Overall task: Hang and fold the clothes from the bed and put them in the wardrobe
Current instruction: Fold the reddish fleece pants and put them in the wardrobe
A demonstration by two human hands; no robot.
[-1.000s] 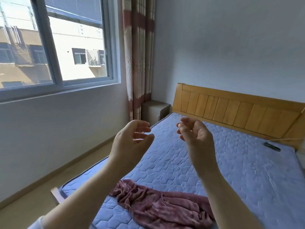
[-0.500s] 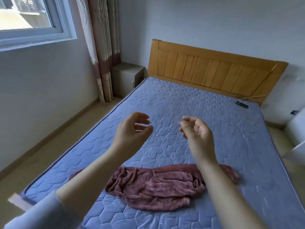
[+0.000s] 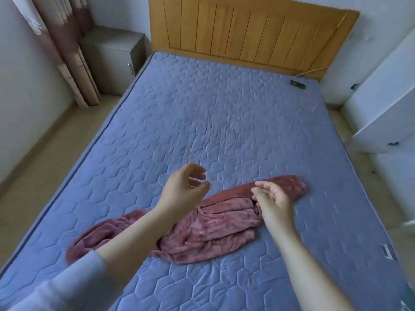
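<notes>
A crumpled dusty-pink garment [image 3: 215,225] lies across the near half of the blue quilted bed [image 3: 213,113]. My left hand [image 3: 183,190] hovers over the garment's middle, fingers loosely curled, holding nothing. My right hand [image 3: 272,199] hovers above the garment's right part, fingers relaxed and empty. Both forearms reach in from the bottom edge and hide parts of the garment. The wardrobe is out of view.
A wooden headboard [image 3: 253,30] stands at the far end. A grey nightstand [image 3: 112,50] and a curtain [image 3: 65,41] are at the far left. A small dark device [image 3: 297,84] lies near the headboard. White furniture [image 3: 386,108] stands on the right.
The view tilted down from the window and wall to the bed. Both hands dropped lower toward the pink garment, still empty.
</notes>
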